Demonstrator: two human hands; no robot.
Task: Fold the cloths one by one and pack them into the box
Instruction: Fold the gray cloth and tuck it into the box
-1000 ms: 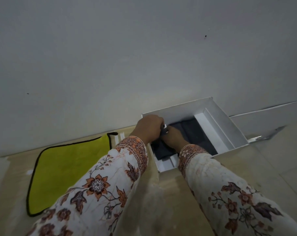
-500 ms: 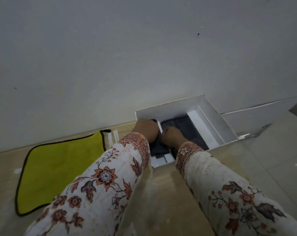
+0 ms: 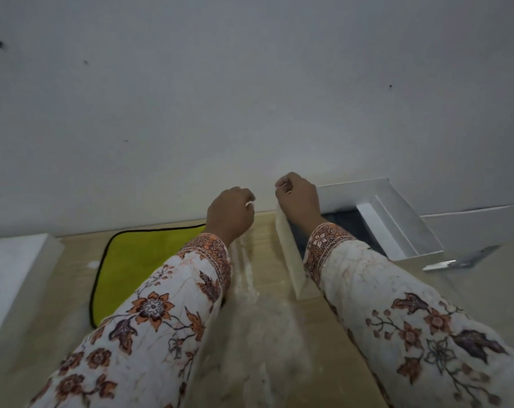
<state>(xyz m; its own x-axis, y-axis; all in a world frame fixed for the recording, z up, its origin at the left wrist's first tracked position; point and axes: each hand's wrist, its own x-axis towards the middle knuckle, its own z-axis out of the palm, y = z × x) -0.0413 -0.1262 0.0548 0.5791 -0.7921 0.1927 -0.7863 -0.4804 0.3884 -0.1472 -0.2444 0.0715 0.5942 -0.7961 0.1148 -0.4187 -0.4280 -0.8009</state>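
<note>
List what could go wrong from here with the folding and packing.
1. Both hands, left and right, look curled with nothing visibly held; the yellow cloth lies unfolded under the left sleeve and could get dragged.
2. The dark cloth in the box may sit unevenly, leaving less room for the next.

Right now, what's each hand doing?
Left hand: closed in a loose fist, holding nothing visible.
Right hand: closed, fingers curled; contents cannot be told.
</note>
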